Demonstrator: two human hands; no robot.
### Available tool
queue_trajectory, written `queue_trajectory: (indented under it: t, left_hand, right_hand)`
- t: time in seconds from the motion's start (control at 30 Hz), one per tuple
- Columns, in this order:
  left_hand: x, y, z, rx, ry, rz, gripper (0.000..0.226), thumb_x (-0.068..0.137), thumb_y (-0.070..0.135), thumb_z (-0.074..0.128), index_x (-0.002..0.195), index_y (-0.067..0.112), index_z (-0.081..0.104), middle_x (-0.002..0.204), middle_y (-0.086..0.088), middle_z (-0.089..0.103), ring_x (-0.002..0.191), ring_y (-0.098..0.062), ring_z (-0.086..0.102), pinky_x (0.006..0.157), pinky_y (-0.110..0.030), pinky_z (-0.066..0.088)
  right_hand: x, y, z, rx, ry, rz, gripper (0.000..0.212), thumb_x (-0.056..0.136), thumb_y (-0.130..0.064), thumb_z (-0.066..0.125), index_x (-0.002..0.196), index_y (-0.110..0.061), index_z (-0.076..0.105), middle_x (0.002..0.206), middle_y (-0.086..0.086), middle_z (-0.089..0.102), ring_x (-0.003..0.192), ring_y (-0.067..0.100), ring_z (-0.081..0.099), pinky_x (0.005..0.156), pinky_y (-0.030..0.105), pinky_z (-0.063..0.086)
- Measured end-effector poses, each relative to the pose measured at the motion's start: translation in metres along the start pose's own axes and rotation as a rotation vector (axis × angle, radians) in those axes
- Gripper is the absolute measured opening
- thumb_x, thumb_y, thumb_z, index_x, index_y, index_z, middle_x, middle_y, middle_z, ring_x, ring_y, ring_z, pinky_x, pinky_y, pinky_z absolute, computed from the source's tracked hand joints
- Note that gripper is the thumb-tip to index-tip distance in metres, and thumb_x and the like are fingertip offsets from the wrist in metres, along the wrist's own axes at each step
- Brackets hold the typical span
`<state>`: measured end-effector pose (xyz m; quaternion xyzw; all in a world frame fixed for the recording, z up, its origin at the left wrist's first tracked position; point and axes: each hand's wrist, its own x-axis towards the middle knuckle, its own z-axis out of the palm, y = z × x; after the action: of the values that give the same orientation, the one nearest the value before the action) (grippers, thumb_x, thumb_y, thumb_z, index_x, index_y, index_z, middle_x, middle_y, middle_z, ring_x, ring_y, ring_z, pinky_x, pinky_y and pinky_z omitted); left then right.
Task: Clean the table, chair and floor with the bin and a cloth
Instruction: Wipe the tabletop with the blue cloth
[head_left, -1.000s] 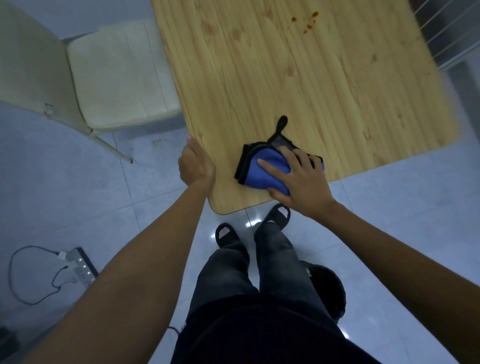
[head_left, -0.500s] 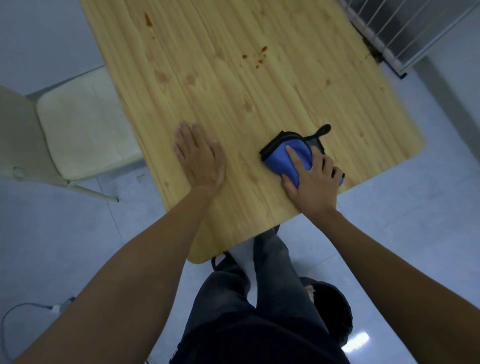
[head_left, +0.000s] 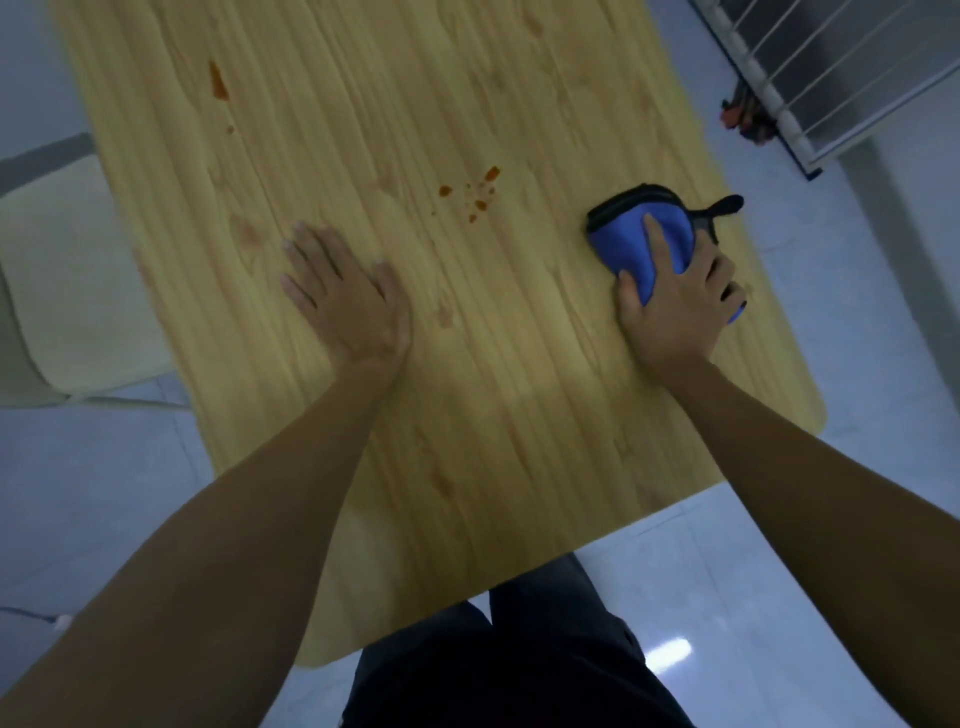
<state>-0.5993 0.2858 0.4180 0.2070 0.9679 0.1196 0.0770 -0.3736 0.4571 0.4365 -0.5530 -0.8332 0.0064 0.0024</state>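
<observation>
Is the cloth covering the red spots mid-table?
No: the blue cloth under the right hand lies on the table to the right of the reddish spots, apart from them.

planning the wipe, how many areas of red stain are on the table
2. A streak near the table's far left edge, and a cluster of spots mid-table, between the left hand and the cloth under the right hand. Fainter marks may be missed.

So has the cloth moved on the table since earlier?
Yes. The cloth slid up the table, away from its near edge, now level with the red stains, under the right hand.
</observation>
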Motion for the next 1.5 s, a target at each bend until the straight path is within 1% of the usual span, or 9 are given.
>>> queue_trajectory:
  t: [0.3, 0.53, 0.6, 0.73, 0.8, 1.0, 1.1, 1.27, 1.5]
  left_hand:
    - [-0.001, 0.004, -0.001, 0.004, 0.034, -0.015, 0.067, 0.091, 0.038, 0.032, 0.149, 0.006, 0.02, 0.159, -0.013, 0.012, 0.147, -0.032, 0.008, 0.118, -0.049, 0.005]
    - [0.001, 0.003, -0.001, 0.006, 0.025, -0.017, 0.069, 0.09, 0.04, 0.029, 0.149, 0.007, 0.02, 0.159, -0.012, 0.012, 0.147, -0.031, 0.006, 0.118, -0.048, 0.003]
    - [0.001, 0.003, -0.001, 0.007, 0.022, -0.015, 0.068, 0.091, 0.041, 0.029, 0.149, 0.007, 0.021, 0.159, -0.012, 0.012, 0.147, -0.031, 0.006, 0.118, -0.048, 0.003]
    - [0.0, 0.003, -0.001, -0.012, 0.019, -0.008, 0.066, 0.092, 0.038, 0.031, 0.149, 0.007, 0.022, 0.159, -0.012, 0.012, 0.147, -0.031, 0.005, 0.119, -0.048, 0.003]
    - [-0.001, 0.004, -0.001, -0.015, 0.021, -0.002, 0.065, 0.093, 0.038, 0.031, 0.149, 0.006, 0.022, 0.159, -0.013, 0.012, 0.147, -0.031, 0.005, 0.119, -0.049, 0.003]
    - [-0.003, 0.003, -0.002, -0.03, 0.012, 0.003, 0.063, 0.097, 0.037, 0.027, 0.151, 0.007, 0.015, 0.16, -0.011, 0.007, 0.147, -0.029, 0.0, 0.119, -0.049, 0.002]
    - [-0.003, 0.003, -0.001, -0.012, 0.032, -0.008, 0.063, 0.096, 0.038, 0.027, 0.151, 0.008, 0.015, 0.16, -0.011, 0.007, 0.147, -0.029, 0.001, 0.119, -0.048, 0.003]
    - [-0.001, 0.001, 0.003, 0.002, 0.047, -0.01, 0.061, 0.098, 0.035, 0.025, 0.151, 0.009, 0.013, 0.16, -0.01, 0.006, 0.148, -0.027, 0.0, 0.119, -0.046, 0.001]
    - [-0.002, -0.008, 0.002, -0.209, 0.172, 0.002, 0.049, 0.098, 0.014, 0.027, 0.147, 0.008, 0.03, 0.156, -0.007, 0.024, 0.146, -0.022, 0.014, 0.121, -0.039, 0.004]
  right_hand:
    - [0.091, 0.026, -0.006, 0.003, -0.042, 0.007, 0.059, 0.092, -0.051, 0.032, 0.147, -0.036, 0.016, 0.148, 0.017, 0.024, 0.123, 0.042, 0.034, 0.096, 0.054, 0.027]
    - [0.066, 0.014, -0.006, -0.002, -0.02, -0.017, 0.059, 0.092, -0.051, 0.032, 0.147, -0.036, 0.017, 0.148, 0.019, 0.026, 0.119, 0.041, 0.037, 0.094, 0.052, 0.029]
    - [0.042, 0.002, -0.007, -0.005, -0.018, -0.108, 0.059, 0.091, -0.049, 0.035, 0.146, -0.036, 0.021, 0.146, 0.019, 0.03, 0.116, 0.041, 0.04, 0.092, 0.051, 0.03]
    - [0.009, -0.008, -0.001, -0.032, 0.02, -0.472, 0.057, 0.087, -0.05, 0.043, 0.141, -0.036, 0.035, 0.138, 0.016, 0.045, 0.108, 0.036, 0.048, 0.083, 0.044, 0.035]
    - [0.014, -0.007, 0.0, -0.035, 0.053, -0.535, 0.056, 0.086, -0.05, 0.045, 0.14, -0.036, 0.038, 0.135, 0.015, 0.048, 0.106, 0.035, 0.051, 0.081, 0.042, 0.037]
    - [0.063, -0.058, -0.006, 0.012, -0.006, -0.277, 0.057, 0.091, -0.05, 0.035, 0.145, -0.039, 0.022, 0.143, 0.016, 0.035, 0.116, 0.038, 0.041, 0.09, 0.048, 0.03]
    - [0.098, -0.089, -0.006, -0.002, -0.04, -0.262, 0.059, 0.092, -0.052, 0.03, 0.147, -0.039, 0.014, 0.149, 0.016, 0.026, 0.124, 0.039, 0.034, 0.097, 0.052, 0.026]
    - [0.13, -0.137, -0.005, 0.055, -0.086, -0.374, 0.056, 0.093, -0.056, 0.023, 0.146, -0.04, 0.015, 0.154, 0.012, 0.017, 0.135, 0.039, 0.022, 0.106, 0.056, 0.015]
    - [0.077, -0.159, -0.002, 0.055, -0.075, -0.676, 0.051, 0.093, -0.056, 0.024, 0.142, -0.041, 0.029, 0.15, 0.007, 0.03, 0.126, 0.034, 0.036, 0.1, 0.05, 0.024]
